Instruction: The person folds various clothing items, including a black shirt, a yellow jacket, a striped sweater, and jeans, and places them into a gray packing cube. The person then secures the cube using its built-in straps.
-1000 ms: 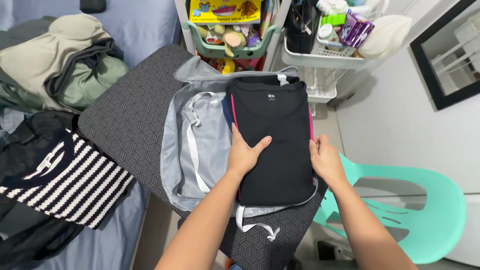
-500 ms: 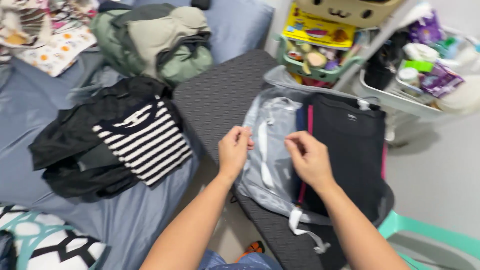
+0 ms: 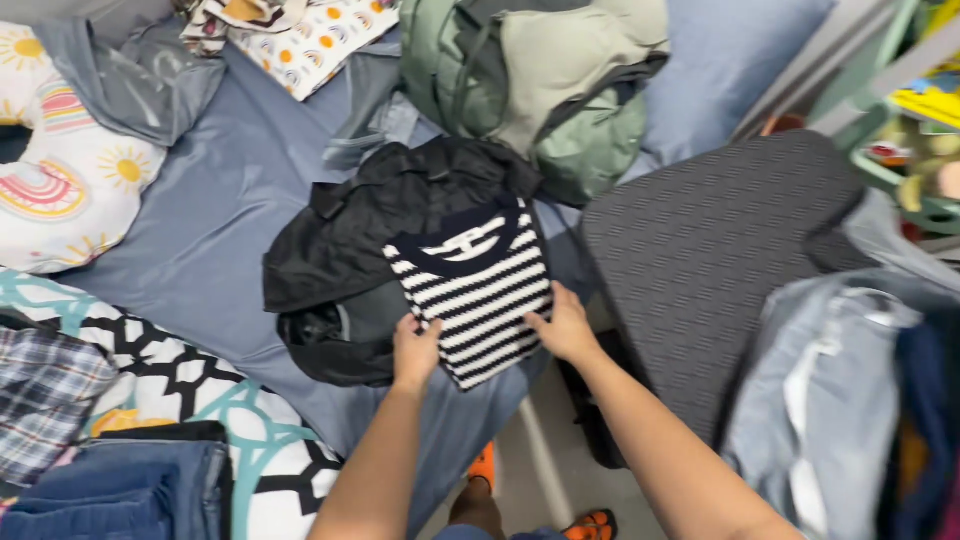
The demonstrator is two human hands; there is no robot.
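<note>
— Both hands are no longer being held over the grey lining of the open suitcase (image 3: 700, 270); they are now being seen at the folded striped shirt (image 3: 478, 290) on the bed (image 3: 220, 230), and the view is being turned toward the bed.

— How is the striped shirt being held?

— It is being gripped at its near end from both sides. The left hand (image 3: 416, 352) is being closed on the near left corner, with the thumb laid on top and the fingers tucked under the fold. The right hand (image 3: 565, 327) is being closed on the near right edge in the same way.

— Where is the shirt lying relative to them?

— It is lying just beyond the hands, stretching away from them, with its dark collar at the far end. It is being carried by a crumpled black garment (image 3: 380, 230), which is being spread on the blue sheet of the bed.

— What is being seen around it?

— A heap of green and beige clothes (image 3: 530, 80) is lying farther back. The suitcase is being seen to the right, just beside the shirt, with its patterned dark lid nearest. Folded jeans (image 3: 110, 490) and a checked cloth (image 3: 45, 395) are lying on a patterned blanket (image 3: 200, 400) at the near left, well apart from the hands.
</note>
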